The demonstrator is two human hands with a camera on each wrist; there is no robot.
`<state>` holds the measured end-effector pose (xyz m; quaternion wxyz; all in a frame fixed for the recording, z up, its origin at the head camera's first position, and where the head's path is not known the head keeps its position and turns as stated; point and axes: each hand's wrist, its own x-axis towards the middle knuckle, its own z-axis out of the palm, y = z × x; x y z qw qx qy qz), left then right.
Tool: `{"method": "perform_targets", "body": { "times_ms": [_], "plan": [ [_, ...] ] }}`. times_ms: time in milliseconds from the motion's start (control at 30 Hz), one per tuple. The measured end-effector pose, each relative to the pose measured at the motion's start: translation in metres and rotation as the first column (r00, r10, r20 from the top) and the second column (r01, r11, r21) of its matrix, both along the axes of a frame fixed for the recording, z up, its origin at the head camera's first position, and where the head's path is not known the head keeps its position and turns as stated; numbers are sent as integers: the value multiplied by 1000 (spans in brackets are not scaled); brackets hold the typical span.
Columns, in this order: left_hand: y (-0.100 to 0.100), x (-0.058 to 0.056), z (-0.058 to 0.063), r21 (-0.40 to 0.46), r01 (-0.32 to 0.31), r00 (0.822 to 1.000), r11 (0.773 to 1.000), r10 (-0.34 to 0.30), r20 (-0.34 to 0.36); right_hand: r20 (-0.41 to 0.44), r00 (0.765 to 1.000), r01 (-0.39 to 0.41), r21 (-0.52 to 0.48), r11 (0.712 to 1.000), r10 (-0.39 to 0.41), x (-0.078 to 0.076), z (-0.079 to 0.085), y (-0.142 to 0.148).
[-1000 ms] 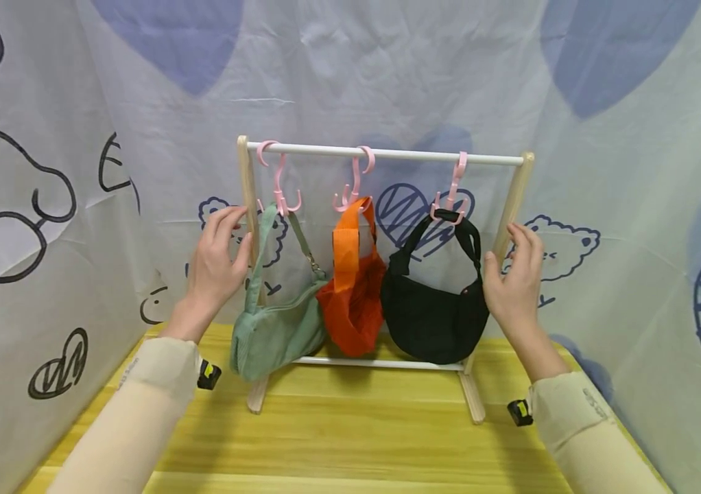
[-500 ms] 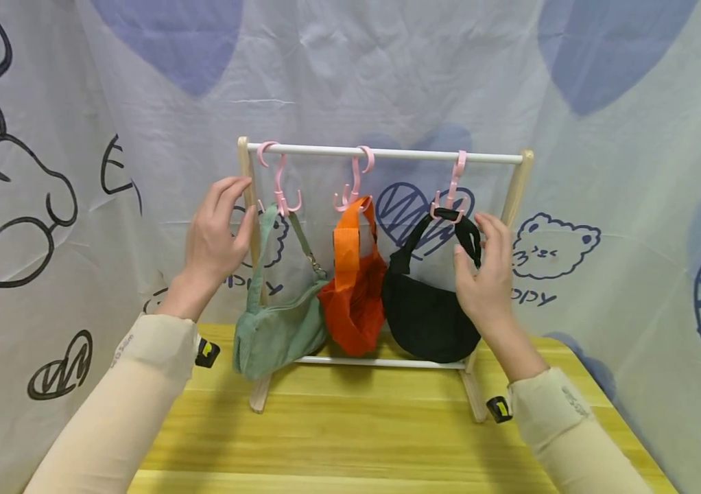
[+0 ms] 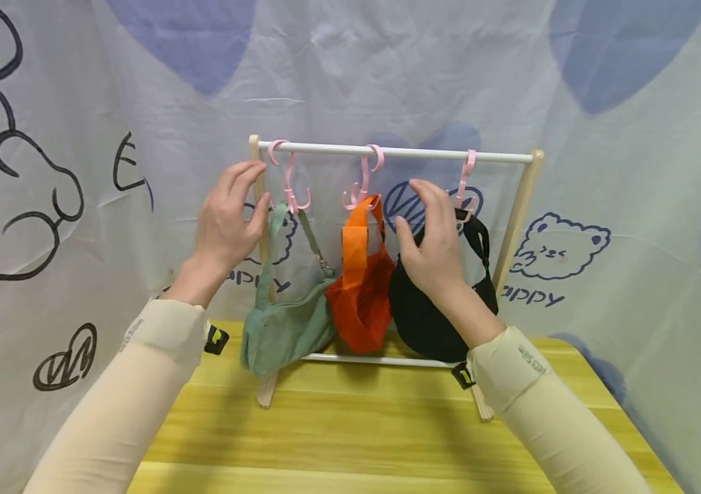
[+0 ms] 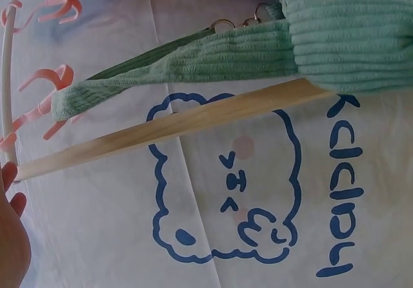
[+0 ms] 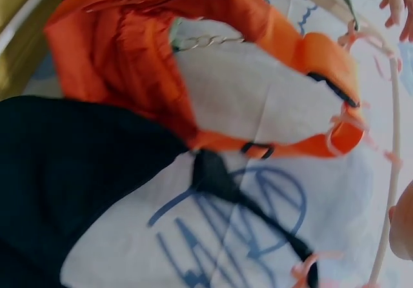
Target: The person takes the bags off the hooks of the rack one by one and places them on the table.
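Observation:
My left hand (image 3: 225, 223) is beside the upper left post of a small wood-and-white garment rack (image 3: 421, 153), fingers loosely bent and holding nothing. My right hand (image 3: 433, 243) hovers in front of a black shoulder bag (image 3: 415, 322), thumb and fingers apart and nothing between them; it covers part of that bag's strap. To its left hangs an orange bag (image 3: 359, 309), and at the far left a green corduroy bag (image 3: 289, 329) with a metal chain link on its strap. Each bag's strap hangs from its own pink hook (image 3: 465, 175) on the rail.
The rack stands on a yellow wood-grain table (image 3: 326, 432), its lower white bar (image 3: 381, 359) close over the tabletop. A white printed cloth (image 3: 634, 158) with hearts and bears encloses the back and both sides.
My right hand has moved left from the rack's right post to in front of the black bag. My left hand has risen slightly along the left post. The bags hang much as before.

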<state>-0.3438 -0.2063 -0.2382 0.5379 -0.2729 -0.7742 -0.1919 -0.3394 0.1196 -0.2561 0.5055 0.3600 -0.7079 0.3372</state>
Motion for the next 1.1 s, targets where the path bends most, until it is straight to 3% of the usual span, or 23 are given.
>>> {"method": "perform_targets", "body": {
  "times_ms": [333, 633, 1100],
  "plan": [
    [11, -2, -6, 15, 28, 1000, 999, -28, -11, 13, 1000, -19, 103, 994, 18, -16, 30, -52],
    [19, 0, -11, 30, -4, 1000, 1000, 4, 21, 49, 994, 86, 181, 980, -97, -32, 52, -87],
    [26, -2, -24, 135, -41, 999, 990, 36, 40, 50, 987, 127, 351, 928, -153, -48, 76, -130]
  ]
}}
